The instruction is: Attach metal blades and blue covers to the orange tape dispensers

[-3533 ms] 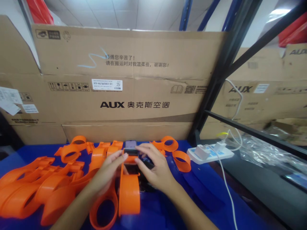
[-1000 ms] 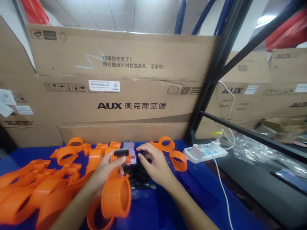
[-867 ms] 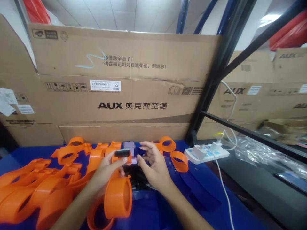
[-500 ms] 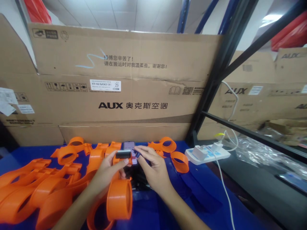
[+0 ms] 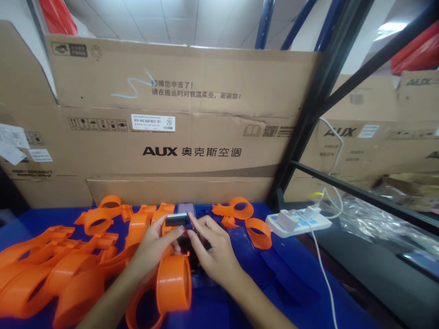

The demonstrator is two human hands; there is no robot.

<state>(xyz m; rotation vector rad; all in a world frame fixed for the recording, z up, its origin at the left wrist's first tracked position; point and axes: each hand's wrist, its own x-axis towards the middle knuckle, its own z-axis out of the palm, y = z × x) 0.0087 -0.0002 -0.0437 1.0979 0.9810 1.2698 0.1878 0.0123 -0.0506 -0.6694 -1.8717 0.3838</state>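
Note:
My left hand is closed around the upper end of an orange plastic tape dispenser, whose wide ring hangs below the fingers. A black roller lies across its top end, above my left thumb. My right hand has its thumb and index finger pinched at the right end of that roller, on a small dark blue piece that is mostly hidden by the fingers. Behind the hands lies a phone, partly covered. Dark parts under the hands are too obscured to name.
Several orange dispensers are heaped on the blue table at left; others lie at right beside dark blue sheets. A white power strip with cables sits by the black rack post. A cardboard wall stands behind.
My right hand has brought the small blue piece left and against the roller's right end; before, it was held slightly apart. The view has shifted slightly.

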